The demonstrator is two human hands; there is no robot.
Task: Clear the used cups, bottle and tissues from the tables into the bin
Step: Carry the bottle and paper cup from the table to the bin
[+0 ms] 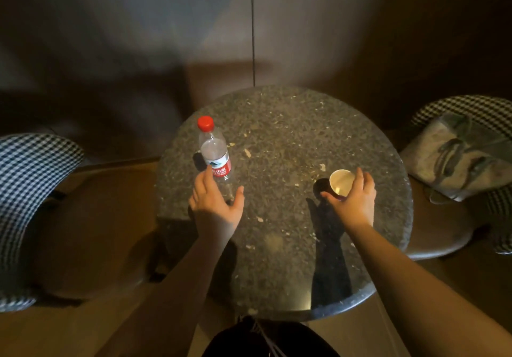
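We take the round dark speckled stone table (277,259) as our landmark. Over its near half we see two bare forearms reaching forward.

The right hand (353,201) is at the right side of the table, and its fingers and thumb are curled around the small paper cup with a white inside and a dark outside (341,185). The cup tilts toward the middle of the table, so we judge it is already gripped, but we cannot tell if it has left the surface.

The left hand (216,204) is at the left side of the table with the fingers spread apart and the thumb held out wide. Its fingertips touch or almost touch the lower part of the clear plastic bottle with a red cap and a red label (214,150). The bottle stands upright on the left part of the table, just beyond this hand, and it is not grasped yet.

Beside the table, on the right, a pale cloth bag (457,157) lies on a checked chair (471,104); on the left is another checked chair (30,168).

We see no bin and no tissues here. In our judgement the task is at an early stage: this cup is being taken, the bottle is next, and the carrying to the bin is still left.
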